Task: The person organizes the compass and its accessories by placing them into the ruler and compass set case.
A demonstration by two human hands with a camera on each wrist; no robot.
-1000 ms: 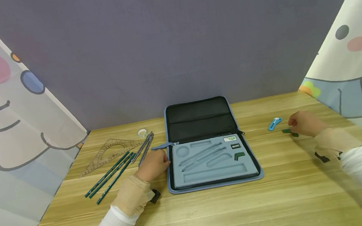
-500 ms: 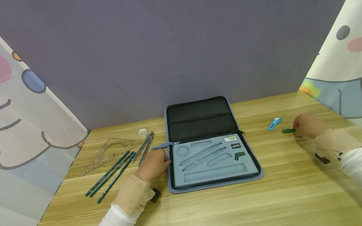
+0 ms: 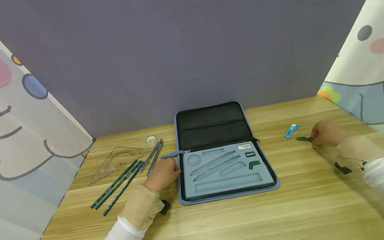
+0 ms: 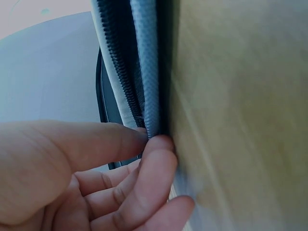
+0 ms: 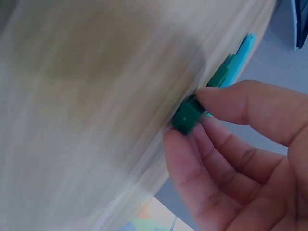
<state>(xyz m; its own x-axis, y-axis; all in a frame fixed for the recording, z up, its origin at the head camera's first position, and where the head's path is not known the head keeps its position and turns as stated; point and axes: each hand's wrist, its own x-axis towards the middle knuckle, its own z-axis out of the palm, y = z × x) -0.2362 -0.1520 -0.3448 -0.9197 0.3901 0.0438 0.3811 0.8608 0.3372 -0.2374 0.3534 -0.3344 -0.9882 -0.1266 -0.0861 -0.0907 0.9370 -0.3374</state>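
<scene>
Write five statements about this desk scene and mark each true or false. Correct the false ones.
1. The left hand pinches the edge of the case. True.
2. The case is zipped closed. False: the case lies open, its blue-grey insert showing.
3. The blue cutter lies on the wooden table, to the right of the case. True.
4. The right hand holds the blue cutter. False: the right hand's fingers hold a green item.
5. Three dark green pencils lie on the table to the left of the case. True.
</scene>
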